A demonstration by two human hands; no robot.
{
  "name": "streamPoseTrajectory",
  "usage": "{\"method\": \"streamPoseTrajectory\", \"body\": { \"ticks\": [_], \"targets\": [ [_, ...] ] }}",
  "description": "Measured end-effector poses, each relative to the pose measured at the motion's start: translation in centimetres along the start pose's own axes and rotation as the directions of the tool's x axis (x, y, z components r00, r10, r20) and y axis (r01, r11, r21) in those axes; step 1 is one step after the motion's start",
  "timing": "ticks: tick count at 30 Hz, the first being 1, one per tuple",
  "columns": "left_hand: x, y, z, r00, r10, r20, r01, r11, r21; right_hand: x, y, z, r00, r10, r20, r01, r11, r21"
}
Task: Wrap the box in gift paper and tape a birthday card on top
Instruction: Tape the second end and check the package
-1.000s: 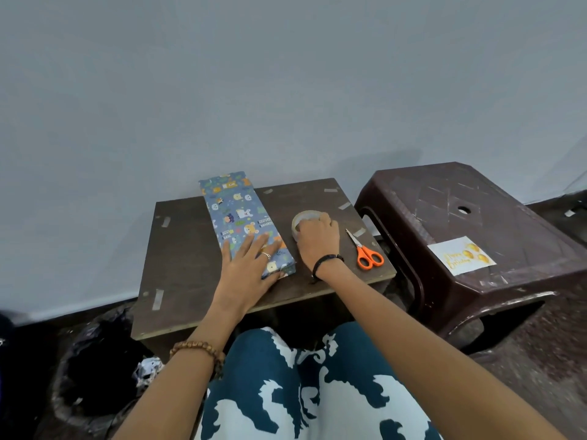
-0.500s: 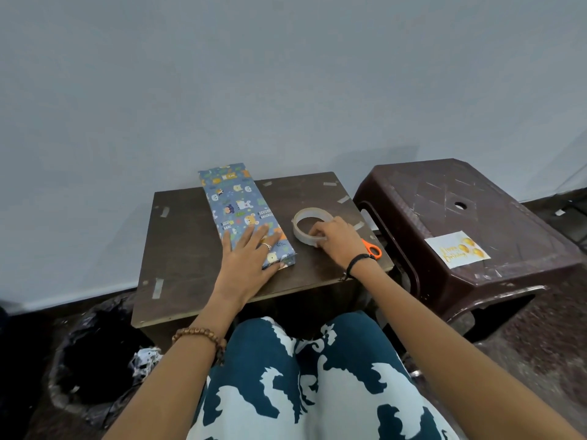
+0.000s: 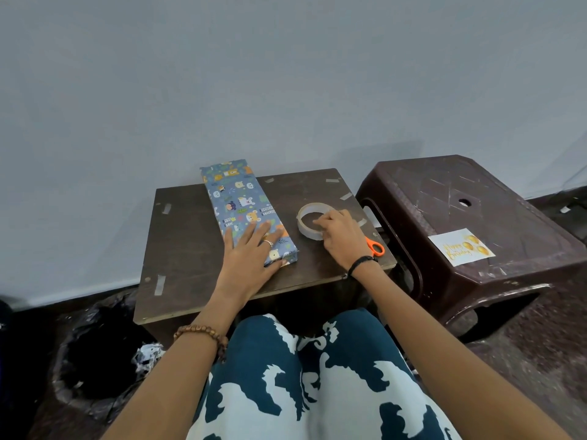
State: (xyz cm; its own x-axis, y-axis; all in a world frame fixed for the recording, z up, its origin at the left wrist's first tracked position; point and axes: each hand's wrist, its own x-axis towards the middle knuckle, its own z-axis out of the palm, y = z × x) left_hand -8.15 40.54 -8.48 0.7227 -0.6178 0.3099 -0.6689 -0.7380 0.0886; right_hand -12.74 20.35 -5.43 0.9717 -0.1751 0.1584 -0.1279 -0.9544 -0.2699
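Left hand (image 3: pixel 251 255) lies flat, fingers straight, pressing the near end of the wrapped box (image 3: pixel 244 214) onto the bench (image 3: pixel 190 249); nothing pinched, just a hold-down. Right hand (image 3: pixel 341 236) sits just right of it, fingers curled over the near-right rim of the tape roll (image 3: pixel 313 222), apparently picking at it (whether a free tape end is actually between the fingertips is too small to tell). Orange scissors (image 3: pixel 374 247) poke out from under the right wrist, touching distance. Box long axis runs away from the person, tilted slightly left, far end at the back edge of the bench near the wall. Key relation: the birthday card (image 3: pixel 460 247) is not on the bench at all, it lies well off to the right on the brown stool (image 3: pixel 476 217), so the right hand is clearly nearer and the left should stay as the clamp. Wrapping looks done; my read is tape first, then reach right for the card.
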Motion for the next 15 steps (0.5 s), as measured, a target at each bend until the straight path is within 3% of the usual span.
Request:
{"method": "streamPoseTrajectory", "body": {
  "ticks": [5,15],
  "targets": [
    [0.0,0.0,0.0,1.0,0.012,-0.02,-0.012,1.0,0.024,1.2,-1.9,0.4,0.993,0.068,-0.1,-0.063,0.997,0.051],
    [0.2,-0.1,0.0,0.999,0.023,-0.023,-0.022,0.999,0.047,2.2,-2.5,1.3,0.987,0.11,-0.12,-0.115,0.993,-0.039]
  ]
}}
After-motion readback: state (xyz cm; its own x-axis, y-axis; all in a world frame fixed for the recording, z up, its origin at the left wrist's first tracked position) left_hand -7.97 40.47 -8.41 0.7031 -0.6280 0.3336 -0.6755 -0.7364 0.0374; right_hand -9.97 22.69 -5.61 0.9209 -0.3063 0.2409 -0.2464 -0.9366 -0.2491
